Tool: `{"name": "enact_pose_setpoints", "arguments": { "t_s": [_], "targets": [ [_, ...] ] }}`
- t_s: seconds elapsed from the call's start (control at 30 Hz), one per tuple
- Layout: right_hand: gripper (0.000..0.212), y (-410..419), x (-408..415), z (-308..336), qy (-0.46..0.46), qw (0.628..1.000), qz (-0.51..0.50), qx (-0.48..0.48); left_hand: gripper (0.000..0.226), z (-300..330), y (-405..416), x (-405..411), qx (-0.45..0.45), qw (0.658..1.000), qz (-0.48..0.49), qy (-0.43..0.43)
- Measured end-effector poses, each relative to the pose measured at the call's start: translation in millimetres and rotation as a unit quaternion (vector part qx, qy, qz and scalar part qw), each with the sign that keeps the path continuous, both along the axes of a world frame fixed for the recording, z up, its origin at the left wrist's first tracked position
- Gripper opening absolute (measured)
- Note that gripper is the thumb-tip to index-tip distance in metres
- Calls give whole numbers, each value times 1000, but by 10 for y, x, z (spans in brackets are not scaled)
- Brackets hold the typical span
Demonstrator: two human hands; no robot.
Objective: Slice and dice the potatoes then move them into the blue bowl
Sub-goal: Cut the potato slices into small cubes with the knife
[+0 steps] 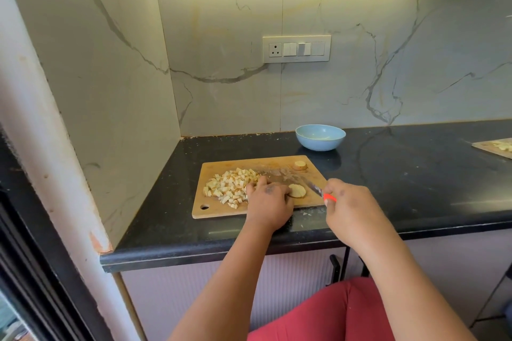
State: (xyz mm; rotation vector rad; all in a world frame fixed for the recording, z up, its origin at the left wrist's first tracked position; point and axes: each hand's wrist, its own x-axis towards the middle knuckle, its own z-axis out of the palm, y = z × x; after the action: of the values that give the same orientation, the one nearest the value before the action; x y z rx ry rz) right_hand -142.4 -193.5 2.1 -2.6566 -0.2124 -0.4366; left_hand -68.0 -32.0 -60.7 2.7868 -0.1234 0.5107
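Note:
A wooden cutting board [210, 209] lies on the black counter. A pile of diced potato [230, 184] covers its left half. My left hand [267, 202] rests on the board with its fingers against the dice and its thumb beside a round potato slice [297, 190]. Another potato end piece [300, 165] sits at the board's far right corner. My right hand [349, 207] grips a red-handled knife [318, 190], its blade lying across the board toward the left. The blue bowl [320, 137] stands behind the board with nothing in it.
The black counter [415, 174] runs right, where a second cutting board [496, 147] with potato bits shows at the frame edge. A marble wall closes the left side and back. A switch panel [296, 48] is on the back wall. Cabinet doors sit below the counter.

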Motion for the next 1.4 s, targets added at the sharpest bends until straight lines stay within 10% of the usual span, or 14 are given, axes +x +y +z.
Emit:
{"name": "enact_pose_setpoints", "arguments": {
  "t_s": [0.97, 1.2, 1.4],
  "targets": [
    [16, 135, 198, 280, 138, 980, 6, -146, 39, -6, -8, 10, 3, 1000, 11, -1],
    [10, -253, 117, 169, 54, 993, 38, 101, 38, 1, 48, -16, -52, 999, 0, -8],
    [15, -11, 231, -205, 14, 994, 28, 103, 33, -57, 28, 13, -31, 999, 12, -32]
  ]
}}
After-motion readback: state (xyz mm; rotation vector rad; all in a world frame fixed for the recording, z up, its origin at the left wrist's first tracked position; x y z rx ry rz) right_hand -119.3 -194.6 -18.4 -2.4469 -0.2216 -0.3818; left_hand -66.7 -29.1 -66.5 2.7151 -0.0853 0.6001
